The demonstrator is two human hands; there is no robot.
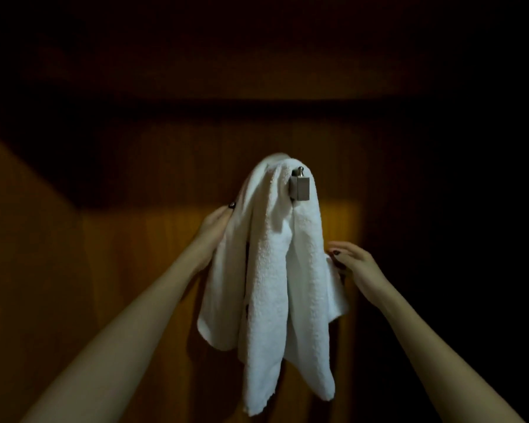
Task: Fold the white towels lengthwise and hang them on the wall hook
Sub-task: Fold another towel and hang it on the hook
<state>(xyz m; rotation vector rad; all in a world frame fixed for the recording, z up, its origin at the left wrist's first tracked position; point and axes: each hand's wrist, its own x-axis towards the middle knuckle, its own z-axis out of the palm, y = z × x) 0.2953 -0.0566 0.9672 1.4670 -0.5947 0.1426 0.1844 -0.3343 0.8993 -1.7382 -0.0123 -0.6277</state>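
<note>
A white towel (269,276) hangs in long folds from a metal wall hook (300,186) at the centre of the head view. The hook's square block and small knob poke out near the towel's top. My left hand (216,224) holds the towel's upper left side, its fingers partly hidden behind the cloth. My right hand (353,264) pinches the right edge of the towel lower down, thumb and fingers curled on the fabric.
A dim brown wooden wall (129,254) fills the background, with a brighter lit patch (341,221) just right of the hook. The upper part and right side of the view are nearly black.
</note>
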